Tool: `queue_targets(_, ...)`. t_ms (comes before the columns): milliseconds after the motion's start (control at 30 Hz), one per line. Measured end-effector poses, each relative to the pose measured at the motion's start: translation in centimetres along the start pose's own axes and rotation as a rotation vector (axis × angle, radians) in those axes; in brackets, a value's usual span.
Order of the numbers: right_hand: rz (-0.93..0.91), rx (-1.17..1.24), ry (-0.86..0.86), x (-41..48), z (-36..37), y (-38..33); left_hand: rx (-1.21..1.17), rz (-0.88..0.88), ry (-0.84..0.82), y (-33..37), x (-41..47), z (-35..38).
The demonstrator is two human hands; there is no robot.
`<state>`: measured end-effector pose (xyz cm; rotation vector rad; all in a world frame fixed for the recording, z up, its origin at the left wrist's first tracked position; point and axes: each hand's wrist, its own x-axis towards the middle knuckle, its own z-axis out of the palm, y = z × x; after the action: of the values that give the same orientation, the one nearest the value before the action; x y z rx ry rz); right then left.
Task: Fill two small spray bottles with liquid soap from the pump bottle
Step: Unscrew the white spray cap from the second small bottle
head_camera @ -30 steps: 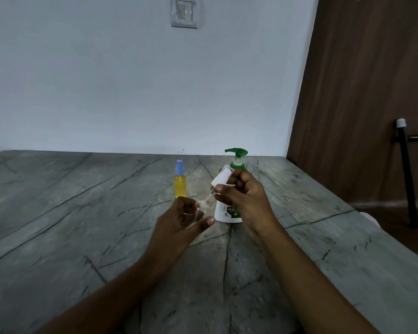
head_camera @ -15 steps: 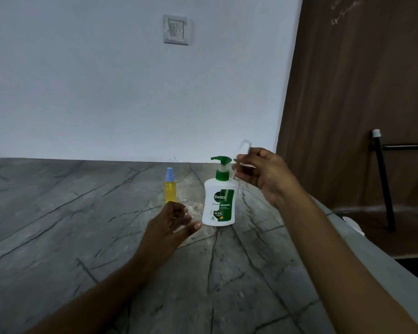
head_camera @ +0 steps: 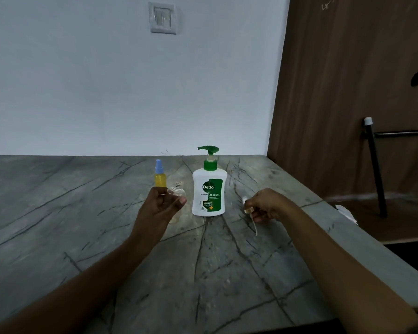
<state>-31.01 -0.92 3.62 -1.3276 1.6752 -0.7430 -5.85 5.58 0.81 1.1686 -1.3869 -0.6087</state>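
Left hand (head_camera: 161, 208): clamped on uncapped empty spray bottle (head_camera: 176, 192), neck upright, just left of pump bottle (head_camera: 209, 189). Right hand (head_camera: 263, 206): pinching removed sprayer cap (head_camera: 247, 208), opposite side.

A grey, dark-veined stone counter (head_camera: 82, 213) carries, toward its far middle, a white Dettol pump bottle with a green pump head (head_camera: 209, 189) standing upright; just left stands a small yellow-filled spray bottle with a blue cap (head_camera: 160, 174).

Upright at the desk's middle: white pump bottle (head_camera: 209, 191), green pump head, green Dettol label. Just left of it, clear empty spray bottle (head_camera: 176, 192), uncapped, threaded neck bare. Behind that, capped spray bottle (head_camera: 160, 176), yellow liquid inside, blue top. Right of the pump bottle, removed spray cap (head_camera: 249, 210), thin dip tube hanging down.
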Motion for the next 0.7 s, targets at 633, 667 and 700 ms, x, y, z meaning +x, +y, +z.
queue_targets(633, -0.088, -0.082, 0.178, 2.8, 0.4, 2.2, -0.025, 0.023, -0.022, -0.9, 0.3, 0.0)
queue_targets(667, -0.085, -0.064, 0.179, 2.9, 0.4, 2.2, -0.026, 0.021, -0.024, -0.9, 0.3, 0.0)
queue_targets(700, -0.080, -0.046, 0.179, 2.8, 0.4, 2.2, -0.026, 0.016, -0.027, -0.9, 0.2, 0.0)
